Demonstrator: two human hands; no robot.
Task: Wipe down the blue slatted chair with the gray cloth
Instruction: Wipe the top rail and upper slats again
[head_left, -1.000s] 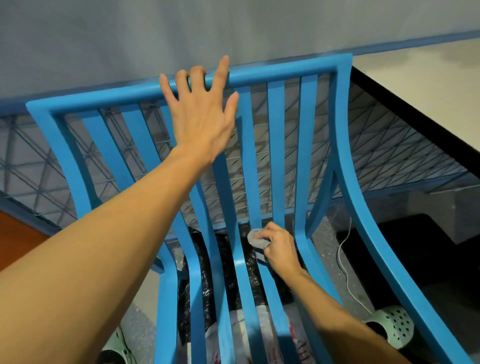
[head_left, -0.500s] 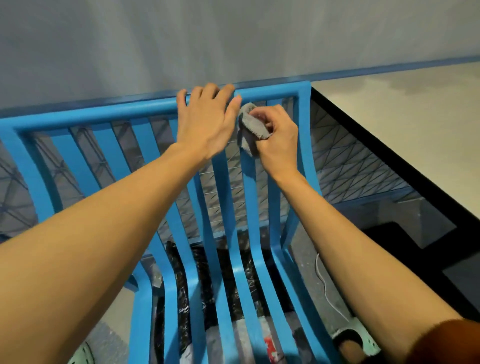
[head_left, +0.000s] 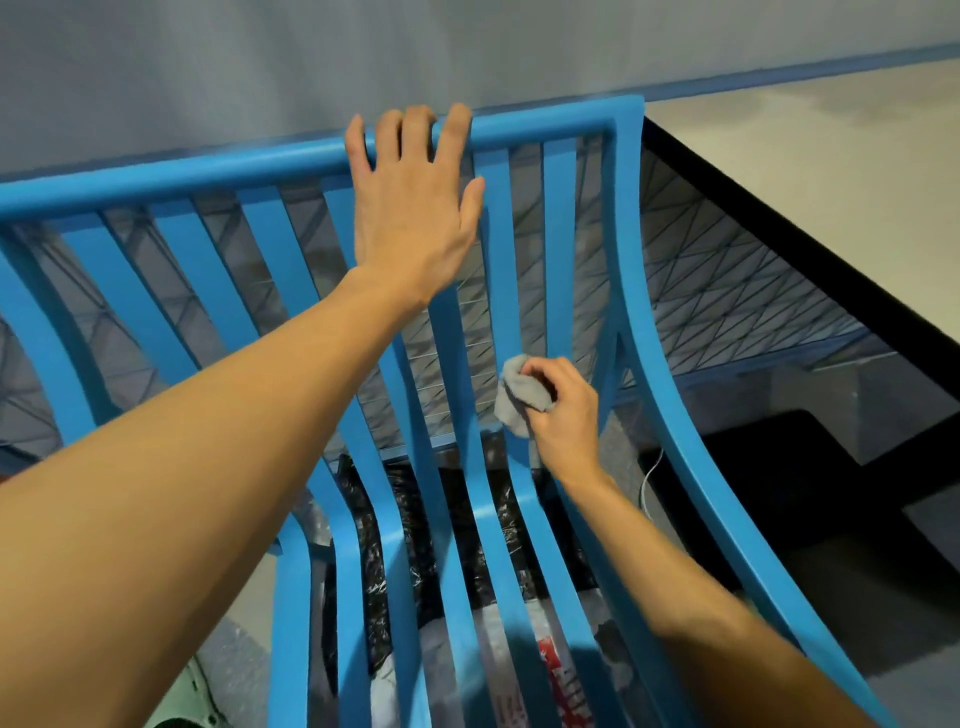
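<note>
The blue slatted chair (head_left: 558, 218) fills the view, its curved back slats running down toward me. My left hand (head_left: 410, 208) lies over the top rail with its fingers hooked across it. My right hand (head_left: 563, 415) grips the bunched gray cloth (head_left: 519, 397) and presses it against a slat to the right of centre, low on the backrest where it curves into the seat.
A gray wall stands just behind the chair. A black-edged glass table (head_left: 779, 291) stands to the right. Under the seat slats lie dark plastic bags (head_left: 467, 540) and white packaging. A white cable (head_left: 649, 480) trails on the floor; a green perforated slipper (head_left: 192, 696) shows bottom left.
My right hand with the cloth went up a slat to the top rail, then came back down to the lower backrest. My left hand stayed on the top rail.
</note>
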